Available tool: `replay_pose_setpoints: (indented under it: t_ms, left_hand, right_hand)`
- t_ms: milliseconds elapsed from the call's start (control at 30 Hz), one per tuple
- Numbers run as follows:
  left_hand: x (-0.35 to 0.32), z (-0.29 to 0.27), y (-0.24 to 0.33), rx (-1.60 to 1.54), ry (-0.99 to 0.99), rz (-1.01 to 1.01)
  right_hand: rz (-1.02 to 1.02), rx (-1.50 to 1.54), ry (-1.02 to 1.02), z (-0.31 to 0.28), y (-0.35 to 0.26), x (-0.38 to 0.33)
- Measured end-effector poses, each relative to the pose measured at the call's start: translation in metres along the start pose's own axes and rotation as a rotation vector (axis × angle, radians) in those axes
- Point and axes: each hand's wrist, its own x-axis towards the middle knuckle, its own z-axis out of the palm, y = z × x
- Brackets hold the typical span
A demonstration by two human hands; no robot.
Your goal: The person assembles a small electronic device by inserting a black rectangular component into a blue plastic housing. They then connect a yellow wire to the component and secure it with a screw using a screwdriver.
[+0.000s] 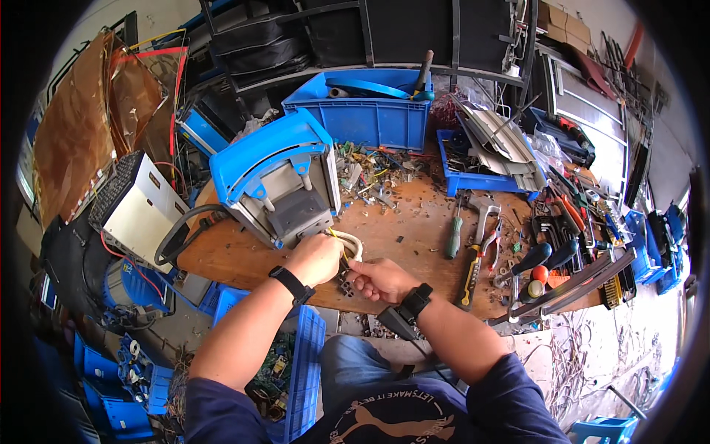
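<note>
A blue and grey machine housing (275,144) stands tilted at the left of the workbench, its dark plate facing me. From its lower corner a thick beige cable (358,246) loops out, with a thin yellow wire beside it. My left hand (314,259) is closed against this corner; its fingertips face away and what they grip is hidden. Pinched closed at the cable's lower end is my right hand (383,280), its fingertips almost meeting the left hand. Small dark metal parts (346,285) show just below both hands. A black wedge-shaped piece (398,323) hangs under my right wrist.
Right of my hands lie a green-handled screwdriver (454,231), a hammer (477,244) and red-handled pliers (488,244). Metal scraps (370,177) litter the wooden bench (414,244). Behind stands a blue crate (355,118); a blue basket (307,362) of circuit boards sits below left.
</note>
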Motion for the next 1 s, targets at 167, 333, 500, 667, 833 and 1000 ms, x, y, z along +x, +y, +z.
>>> replay_pose_setpoints:
  t_ms: [167, 333, 500, 667, 833, 1000]
  left_hand:
    - [-0.001, 0.002, 0.001, -0.004, 0.026, -0.024]
    - [-0.002, 0.009, -0.003, 0.008, 0.051, -0.029]
    - [-0.001, 0.007, 0.000, 0.029, 0.092, 0.034]
    - [-0.001, 0.014, -0.006, 0.059, 0.119, 0.067]
    - [0.000, 0.021, -0.010, 0.054, 0.165, 0.050]
    - [-0.001, 0.011, 0.000, -0.016, 0.128, 0.024]
  right_hand:
    - [0.110, 0.438, -0.157, 0.006, 0.017, 0.004]
    - [0.066, 0.634, -0.261, 0.011, 0.025, 0.011]
    - [-0.427, -0.338, 0.192, 0.015, 0.016, 0.011]
    - [-0.762, -1.534, 0.540, 0.047, -0.004, -0.014]
    - [-0.513, -0.899, 0.387, 0.038, -0.004, -0.015]
    - [-0.038, 0.337, -0.191, 0.010, 0.015, 0.000]
